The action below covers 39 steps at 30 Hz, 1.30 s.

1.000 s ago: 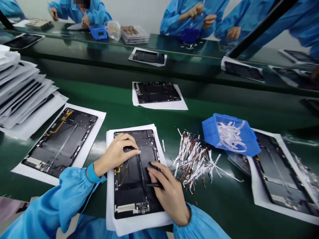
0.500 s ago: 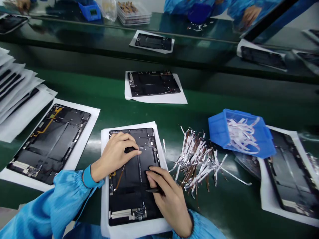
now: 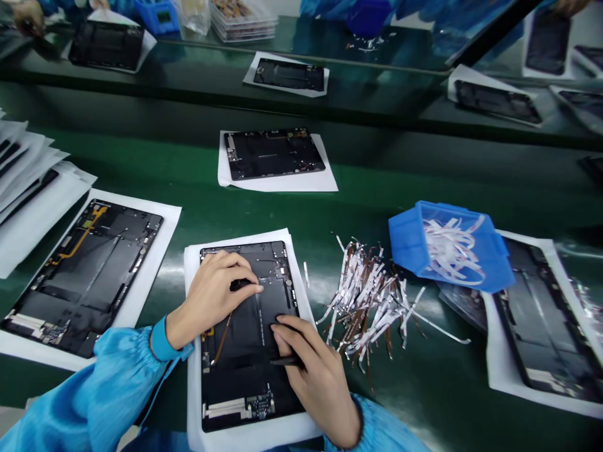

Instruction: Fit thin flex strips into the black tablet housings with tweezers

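Observation:
An opened black tablet frame [image 3: 264, 376] lies on white paper [image 3: 245, 433] in front of me. My left hand [image 3: 211, 298] rests on its upper half, fingers curled and pinching a small dark part at the fingertips. A thin brown flex cable [image 3: 221, 342] runs down from under this hand. My right hand [image 3: 313, 376] lies on the frame's right side, fingers closed round a thin black tool [image 3: 285, 361], with the forefinger pressed on the frame.
A heap of loose flex strips [image 3: 372, 301] lies to the right, beside a tipped blue bin [image 3: 447, 248]. More tablet frames on paper lie at the left [image 3: 80, 270], ahead [image 3: 273, 154] and right [image 3: 541, 314]. Stacked sheets [image 3: 28, 182] sit far left. Other workers' benches are behind.
The view has tilted down and shifted slightly; both hands stay on the tablet frame in nearly the same pose. The frame on the belt ahead has slid left.

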Motion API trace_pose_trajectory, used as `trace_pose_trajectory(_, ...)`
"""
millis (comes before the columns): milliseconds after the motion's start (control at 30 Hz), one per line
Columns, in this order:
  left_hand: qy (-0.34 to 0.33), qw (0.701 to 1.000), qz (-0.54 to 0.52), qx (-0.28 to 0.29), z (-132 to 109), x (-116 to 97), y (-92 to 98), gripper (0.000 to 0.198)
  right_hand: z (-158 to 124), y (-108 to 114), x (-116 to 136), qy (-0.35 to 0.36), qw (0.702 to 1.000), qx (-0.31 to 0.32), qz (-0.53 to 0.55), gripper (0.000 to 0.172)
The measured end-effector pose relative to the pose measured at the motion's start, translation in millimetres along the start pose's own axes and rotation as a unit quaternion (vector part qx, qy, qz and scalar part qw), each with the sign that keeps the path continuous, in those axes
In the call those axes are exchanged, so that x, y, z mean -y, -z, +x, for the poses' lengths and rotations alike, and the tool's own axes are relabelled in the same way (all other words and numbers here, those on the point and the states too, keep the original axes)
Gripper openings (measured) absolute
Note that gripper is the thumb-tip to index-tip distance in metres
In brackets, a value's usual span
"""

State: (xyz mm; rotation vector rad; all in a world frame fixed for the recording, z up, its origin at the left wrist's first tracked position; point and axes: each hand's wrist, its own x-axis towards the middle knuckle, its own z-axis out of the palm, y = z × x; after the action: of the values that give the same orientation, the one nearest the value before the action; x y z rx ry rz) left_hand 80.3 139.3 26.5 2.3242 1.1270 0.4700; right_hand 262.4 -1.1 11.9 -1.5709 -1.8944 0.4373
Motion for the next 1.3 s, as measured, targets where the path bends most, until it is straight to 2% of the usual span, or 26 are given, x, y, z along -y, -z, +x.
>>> trace_pose_trajectory(433,0.012,1.0,0.013,-0.002,1,-2,-0.7,0.005,-3,-3,-3,0.008,1.0,-0.005,-0.009,0.027)
trace_pose_trajectory(567,0.01,1.0,0.014,-0.009,0,-3,-0.7,0.005,-6,-1,-2,0.036,0.999,-0.012,-0.028,0.033)
trace_pose_trajectory(700,-0.008,1.0,0.007,-0.017,-2,-1,-1.9,0.006,-6,5,2,0.088,0.993,-0.001,-0.074,0.037)
trace_pose_trajectory(900,-0.031,0.999,-0.008,-0.039,-5,4,-4.6,0.008,-4,8,9,0.163,0.973,0.064,-0.151,0.036)
trace_pose_trajectory(1100,-0.078,0.995,-0.032,-0.058,-11,1,-1.2,0.007,-12,3,6,0.181,0.959,0.08,-0.203,0.037)
trace_pose_trajectory(1300,-0.122,0.987,-0.045,-0.091,-19,-12,6.5,0.005,-12,4,7,0.185,0.955,0.087,-0.215,0.044)
